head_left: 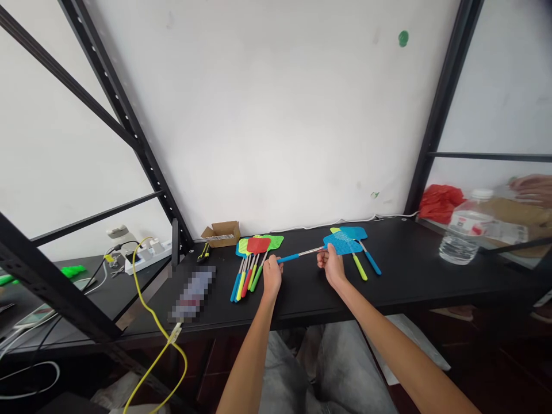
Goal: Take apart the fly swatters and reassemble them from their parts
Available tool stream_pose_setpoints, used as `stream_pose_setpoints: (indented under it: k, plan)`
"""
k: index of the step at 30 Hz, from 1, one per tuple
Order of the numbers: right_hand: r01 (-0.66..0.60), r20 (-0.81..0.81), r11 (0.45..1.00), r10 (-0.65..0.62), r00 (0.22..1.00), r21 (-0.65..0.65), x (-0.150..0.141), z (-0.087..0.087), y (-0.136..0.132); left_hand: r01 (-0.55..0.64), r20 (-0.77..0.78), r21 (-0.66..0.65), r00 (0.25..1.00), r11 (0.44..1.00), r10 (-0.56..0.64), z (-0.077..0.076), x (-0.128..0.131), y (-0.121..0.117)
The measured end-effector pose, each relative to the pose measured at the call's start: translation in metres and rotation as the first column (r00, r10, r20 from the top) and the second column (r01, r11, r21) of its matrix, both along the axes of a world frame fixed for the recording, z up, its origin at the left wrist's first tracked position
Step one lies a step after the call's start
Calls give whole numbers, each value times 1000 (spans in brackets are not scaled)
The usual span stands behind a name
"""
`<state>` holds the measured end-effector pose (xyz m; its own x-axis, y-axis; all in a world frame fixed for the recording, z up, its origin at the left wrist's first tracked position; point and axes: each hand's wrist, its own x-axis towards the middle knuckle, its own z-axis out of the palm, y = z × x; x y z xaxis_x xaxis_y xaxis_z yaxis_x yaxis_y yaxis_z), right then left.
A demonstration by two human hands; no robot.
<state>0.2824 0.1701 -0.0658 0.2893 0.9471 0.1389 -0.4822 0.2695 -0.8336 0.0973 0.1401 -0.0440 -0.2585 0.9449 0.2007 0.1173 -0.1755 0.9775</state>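
Between my hands a blue fly swatter [342, 244] is held crosswise above the black table. My left hand [272, 276] is closed around the end of its blue grip. At the neck, just below the mesh head, my right hand [332, 267] pinches the swatter, thumb on top. Part of its metal rod shows between the hands. Left of my left hand lies a fanned pile of several fly swatters [259, 245] in blue, yellow, red and green, handles toward me. Behind the held swatter's head are a yellow-green swatter [359, 267] and another blue swatter [371, 261].
An open cardboard box [222, 234] and a yellow-black cutter [204, 253] lie at the back left, near a blurred phone [194, 296] with a yellow cable [149, 310]. A water bottle [466, 233] stands right. Black rack posts [444, 109] flank the table [409, 270]. A person's hand [532, 187] shows far right.
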Motion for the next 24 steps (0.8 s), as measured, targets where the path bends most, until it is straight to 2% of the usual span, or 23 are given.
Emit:
stream_pose_setpoints:
  k: [4,8,11,14,16,19,22,24]
  plan:
    - [16,-23,1000,-16,1000,10,0,1,0,69,-99,-3,993,998,-68,1,1,0]
    - [-26,38,999,25,999,34,-1,4,-4,111,-318,-41,941,993,-118,2,2,-1]
    - [-95,177,993,82,981,64,-2,7,-8,111,-523,-75,842,991,-134,2,6,-4]
    - [-202,339,977,167,926,70,-5,11,-15,132,-689,-72,710,989,-145,2,10,-7]
    - [-291,457,955,233,858,59,-8,13,-19,143,-737,-60,661,988,-140,2,11,-8]
    - [-384,559,923,305,771,28,-12,15,-23,153,-746,-51,651,987,-139,3,11,-9]
    - [-412,574,911,331,749,13,-12,15,-22,156,-750,-43,647,987,-135,3,10,-10]
    - [-376,563,926,290,774,39,-11,12,-18,157,-753,-41,645,987,-134,4,11,-10]
